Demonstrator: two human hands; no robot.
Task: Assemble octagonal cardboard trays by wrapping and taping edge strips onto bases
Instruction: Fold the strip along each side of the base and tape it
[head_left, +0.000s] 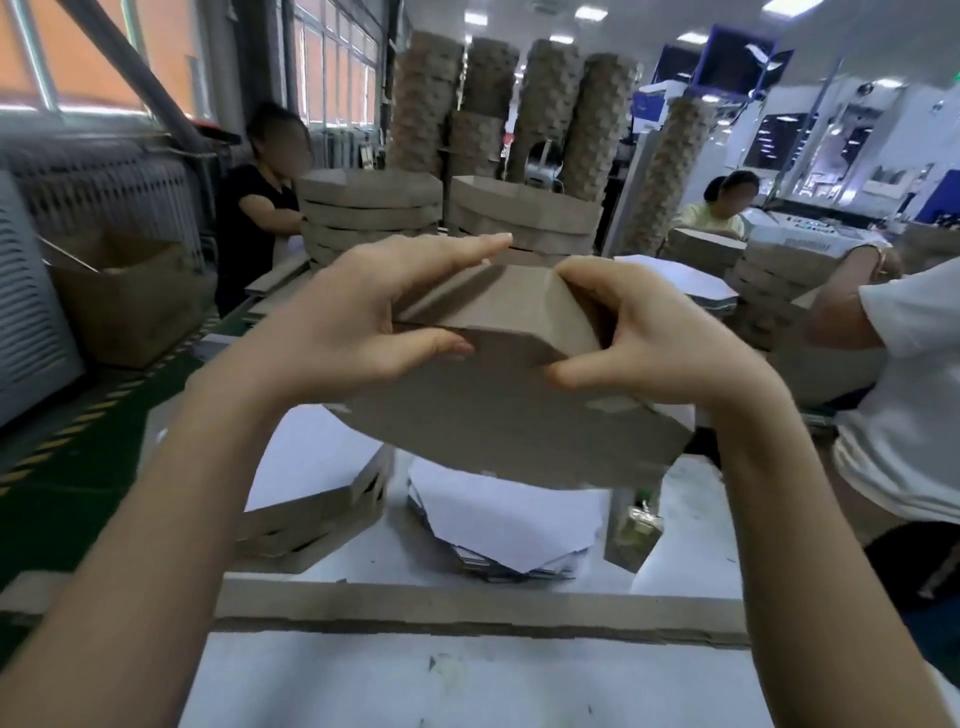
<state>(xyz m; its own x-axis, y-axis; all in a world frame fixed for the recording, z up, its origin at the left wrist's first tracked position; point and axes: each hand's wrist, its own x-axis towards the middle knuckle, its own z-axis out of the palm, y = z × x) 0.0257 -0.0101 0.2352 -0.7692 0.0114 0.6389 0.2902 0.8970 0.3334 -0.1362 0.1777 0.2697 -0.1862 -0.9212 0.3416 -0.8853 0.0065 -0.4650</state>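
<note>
Left hand (358, 317), right hand (654, 338): tray (493, 415) base-nearward

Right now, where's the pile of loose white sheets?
Head view, centre: the pile of white sheets lies on the table, directly below the raised tray and just right of the low stack of trays.

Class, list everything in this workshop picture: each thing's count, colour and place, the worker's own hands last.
cardboard tray: one, brown, held up at centre
flat strip: one, brown, across the near table
white sheets: one pile, white, table centre
finished trays: one short stack, white-faced, table left
tall tray stacks: several, brown, background
other people: three, black, yellow, white tops, left and right
left hand: one, gripping tray's left edge
right hand: one, gripping tray's right corner
</note>
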